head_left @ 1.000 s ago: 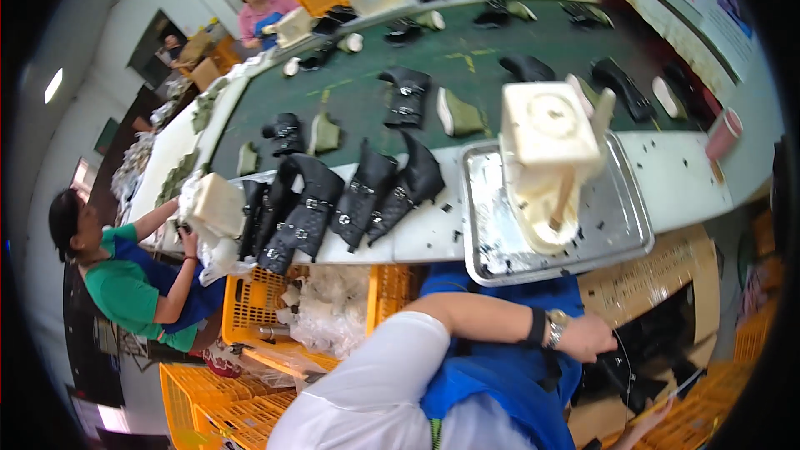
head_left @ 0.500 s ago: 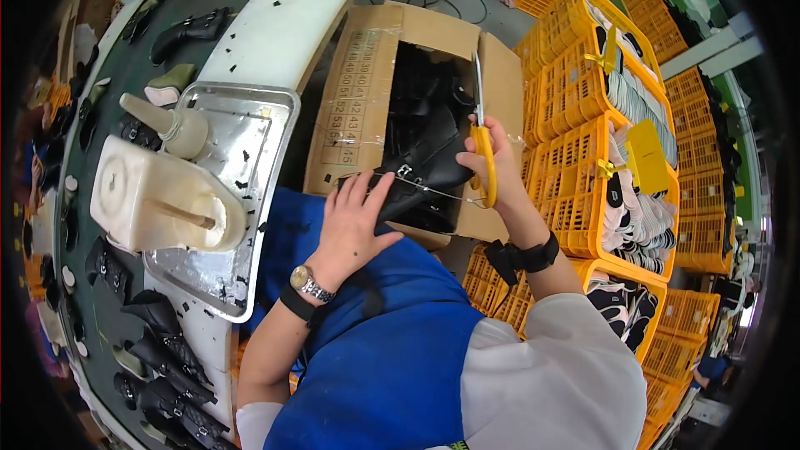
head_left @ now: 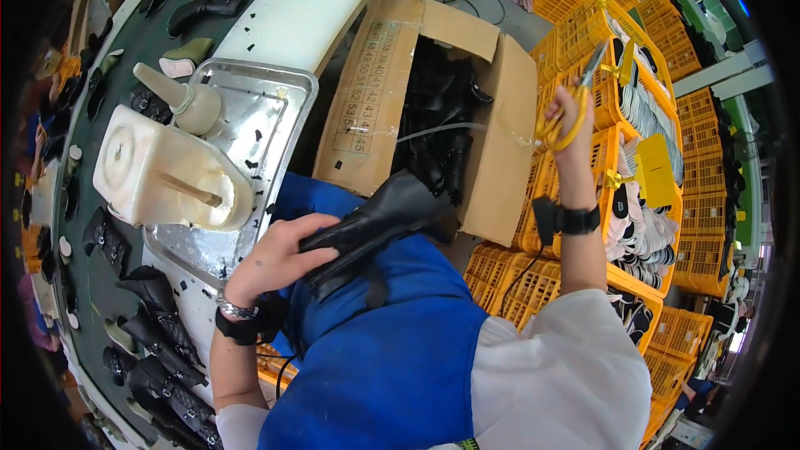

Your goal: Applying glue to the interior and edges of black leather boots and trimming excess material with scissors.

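A black leather boot upper lies tilted across my blue-aproned lap. My left hand is closed on its near end, with thumb and fingers on either side. Raised off to the right, my right hand grips yellow-handled scissors, their blades pointing up and away. In front of my lap, the open cardboard box holds several black boot uppers in a loose pile. A thin pale strip curves over that pile; whether anything holds it I cannot tell.
At left a metal tray carries a white plastic container and a squeeze bottle. Black boots lie on the green conveyor belt. Stacked yellow crates with cut pieces rise close by my right arm.
My left hand has drawn the boot upper from over the box back onto my lap. The right hand has swung the scissors away to the right; the wire-like strand between the hands is gone.
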The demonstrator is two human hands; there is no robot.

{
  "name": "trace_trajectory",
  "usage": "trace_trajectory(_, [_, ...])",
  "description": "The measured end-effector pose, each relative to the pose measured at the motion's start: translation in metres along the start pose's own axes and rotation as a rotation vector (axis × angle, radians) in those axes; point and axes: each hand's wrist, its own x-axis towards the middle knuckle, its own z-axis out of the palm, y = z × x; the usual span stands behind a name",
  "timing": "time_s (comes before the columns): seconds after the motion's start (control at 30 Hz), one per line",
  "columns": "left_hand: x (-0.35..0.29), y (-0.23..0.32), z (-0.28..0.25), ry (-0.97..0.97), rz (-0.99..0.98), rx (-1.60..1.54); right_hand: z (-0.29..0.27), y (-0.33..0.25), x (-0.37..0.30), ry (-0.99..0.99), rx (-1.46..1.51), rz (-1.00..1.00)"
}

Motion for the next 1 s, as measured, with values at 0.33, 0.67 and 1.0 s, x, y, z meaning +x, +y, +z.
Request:
trace_trajectory(0.33, [-0.061,-0.032,-0.006,0.262,-0.186,-0.574,0.014,-0.037,-0.069,-1.013,-0.463,0.242])
trace_trajectory(0.67, [-0.076,-0.035,0.0,0.276,-0.249,-0.595,0.037,-0.028,-0.131,-1.446,-0.463,0.224])
trace_trajectory(1.0, [-0.073,-0.04,0.004,0.237,-0.271,-0.565,0.04,-0.023,-0.143,-1.412,-0.444,0.172])
